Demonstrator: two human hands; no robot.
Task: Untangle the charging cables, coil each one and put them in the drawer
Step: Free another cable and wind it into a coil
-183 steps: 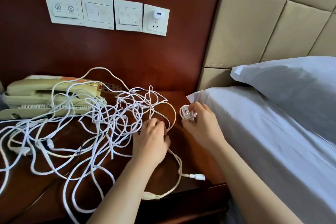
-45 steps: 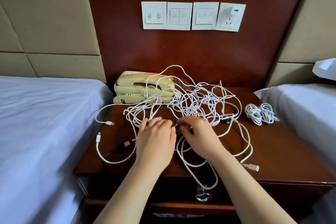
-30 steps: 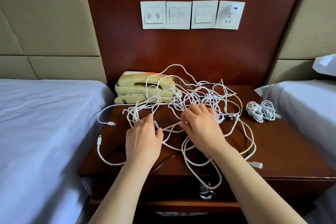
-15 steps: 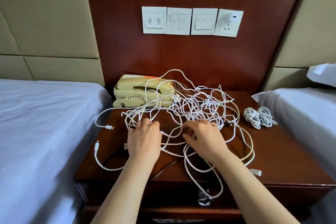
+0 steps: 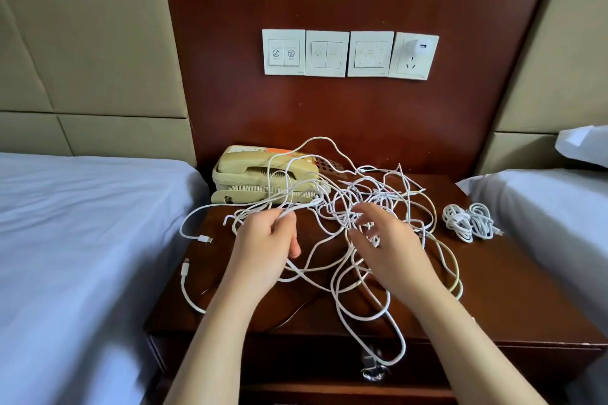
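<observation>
Nightstand (image 5: 513, 289) bears tangled cables (image 5: 362, 207); left hand (image 5: 263, 250) pinches strands; right hand (image 5: 391, 253) splays fingers (image 5: 378, 215); switch labels (image 5: 283, 52) unreadable.

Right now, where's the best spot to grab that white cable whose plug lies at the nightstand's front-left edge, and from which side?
Probably pinch the cable just behind its plug, coming from above on the left. That end lies flat on the bare nightstand, apart from the tangle, so it would likely draw out without snagging other loops.

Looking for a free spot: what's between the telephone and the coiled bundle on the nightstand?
Head view: the tangle of white cables fills that stretch, from the telephone nearly to the coiled bundle.
</observation>
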